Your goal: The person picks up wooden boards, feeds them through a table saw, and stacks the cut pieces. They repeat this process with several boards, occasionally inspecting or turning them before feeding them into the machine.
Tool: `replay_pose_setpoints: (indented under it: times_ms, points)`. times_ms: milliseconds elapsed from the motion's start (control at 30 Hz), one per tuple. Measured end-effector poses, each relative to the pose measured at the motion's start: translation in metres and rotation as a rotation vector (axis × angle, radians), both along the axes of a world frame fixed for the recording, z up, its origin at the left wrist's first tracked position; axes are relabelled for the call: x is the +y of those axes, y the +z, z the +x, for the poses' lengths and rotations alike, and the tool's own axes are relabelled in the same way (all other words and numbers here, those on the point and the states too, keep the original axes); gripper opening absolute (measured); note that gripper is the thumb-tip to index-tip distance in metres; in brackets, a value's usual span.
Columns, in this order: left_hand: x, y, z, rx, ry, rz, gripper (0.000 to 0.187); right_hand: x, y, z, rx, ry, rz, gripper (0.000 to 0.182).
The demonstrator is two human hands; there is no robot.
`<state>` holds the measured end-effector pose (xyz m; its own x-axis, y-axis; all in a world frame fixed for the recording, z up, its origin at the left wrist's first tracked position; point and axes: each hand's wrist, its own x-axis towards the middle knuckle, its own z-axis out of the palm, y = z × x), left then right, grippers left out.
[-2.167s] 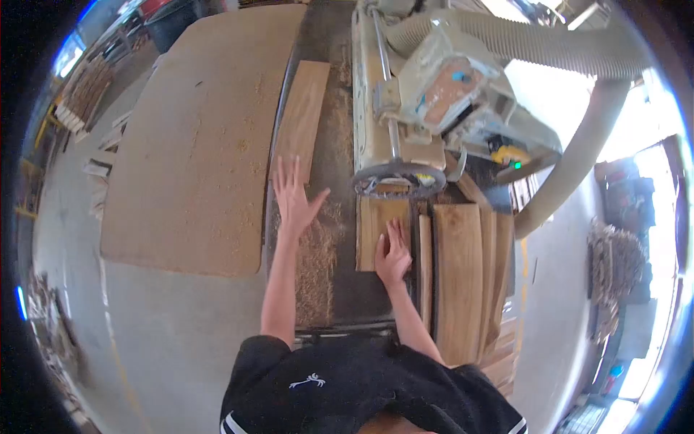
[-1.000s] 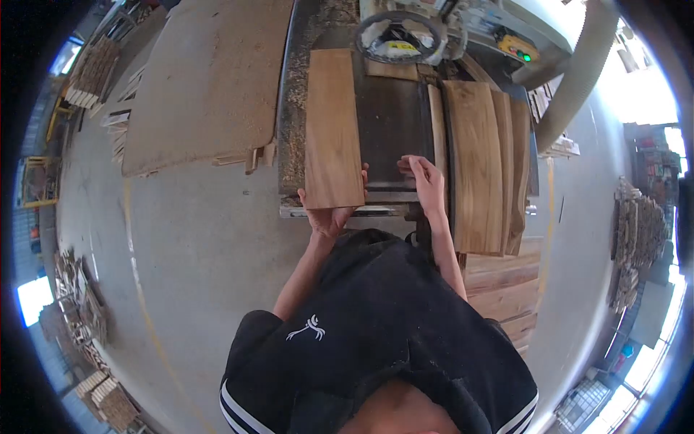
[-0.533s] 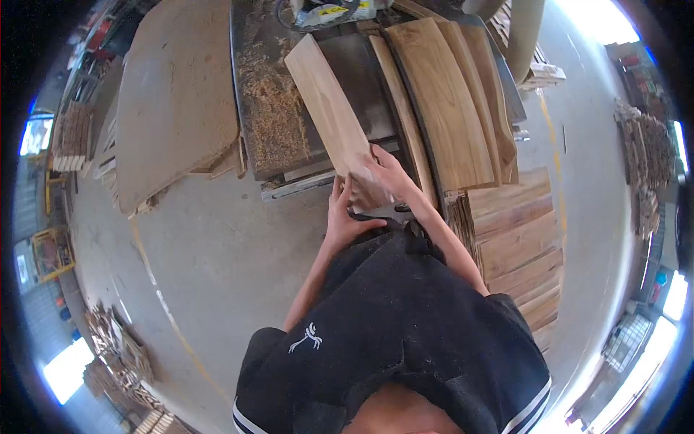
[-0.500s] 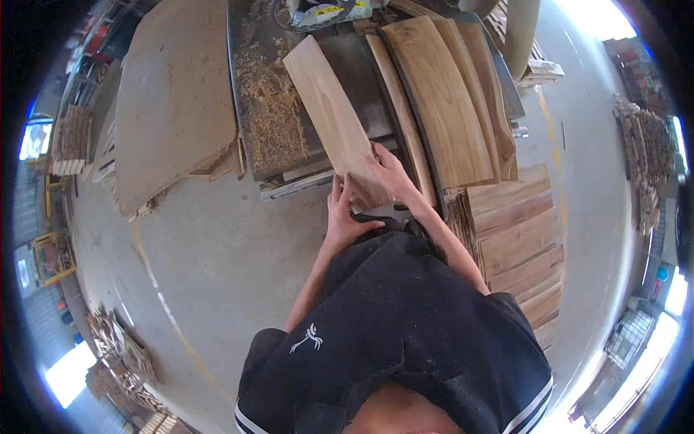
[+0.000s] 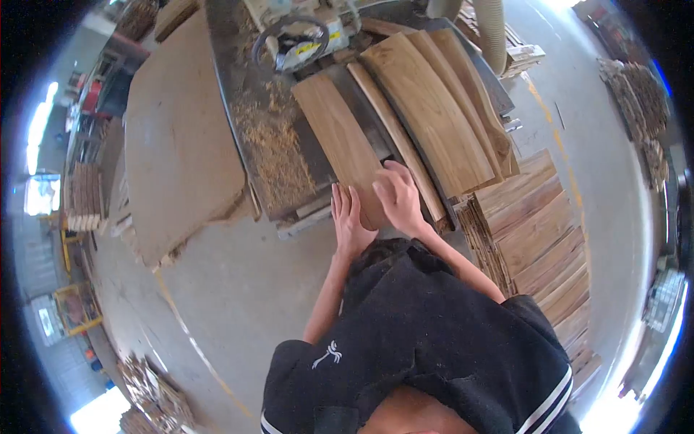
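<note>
A long light wooden board lies on the dark metal machine table, its far end toward the planer with the round handwheel. My left hand presses flat against the board's near end from the left side. My right hand rests on top of the same near end, fingers curled over it. Sawdust covers the table just left of the board.
More planks lie side by side on the table to the right. A stack of boards stands on the floor at my right. A large flat sheet lies left of the machine. A dust hose rises behind.
I pulled the board from the left of the table toward me, took its near end in both hands and swung it rightward toward the machine. The camera view has tilted and turned.
</note>
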<state>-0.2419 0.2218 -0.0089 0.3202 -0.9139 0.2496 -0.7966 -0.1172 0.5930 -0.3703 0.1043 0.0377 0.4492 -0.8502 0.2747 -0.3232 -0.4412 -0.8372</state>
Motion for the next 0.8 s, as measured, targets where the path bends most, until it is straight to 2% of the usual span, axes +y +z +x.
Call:
replay_pose_setpoints:
  times_ms: [100,167,200,267,333,400,433,533,567,667,800]
  points:
    - [-0.029,-0.016,0.0,-0.065,-0.023,-0.063,0.108,-0.012,0.007,0.006,0.049,0.147,-0.106,0.033]
    - [-0.048,-0.041,0.006,-0.138,-0.023,-0.086,0.1,-0.022,-0.02,0.016,0.134,0.123,-0.152,0.038]
    - [-0.057,-0.037,0.008,-0.128,-0.026,-0.068,0.099,-0.029,-0.04,0.022,0.174,0.118,-0.175,0.041]
    - [-0.068,-0.028,0.017,-0.113,-0.023,-0.019,0.098,-0.042,-0.067,0.034,0.093,0.108,-0.192,0.048]
    - [-0.081,-0.024,0.037,-0.19,-0.033,0.002,0.106,-0.058,-0.075,0.053,0.054,0.082,-0.258,0.049]
    - [-0.093,-0.022,0.054,-0.198,-0.054,0.069,0.111,-0.071,-0.084,0.073,0.05,0.06,-0.215,0.045]
    - [-0.104,-0.024,0.064,-0.274,-0.055,0.069,0.122,-0.082,-0.089,0.083,0.057,0.055,-0.228,0.044]
    - [-0.13,-0.024,0.092,-0.21,-0.086,0.071,0.128,-0.111,-0.097,0.112,0.056,0.041,-0.305,0.037]
    - [-0.137,-0.026,0.102,-0.243,-0.098,0.081,0.135,-0.119,-0.098,0.119,0.068,0.045,-0.346,0.037]
    - [-0.163,-0.007,0.127,-0.205,-0.098,0.177,0.14,-0.151,-0.103,0.153,-0.011,0.052,-0.316,0.037]
    - [-0.189,-0.018,0.156,-0.246,-0.106,0.182,0.145,-0.17,-0.104,0.173,-0.086,0.113,-0.309,0.041]
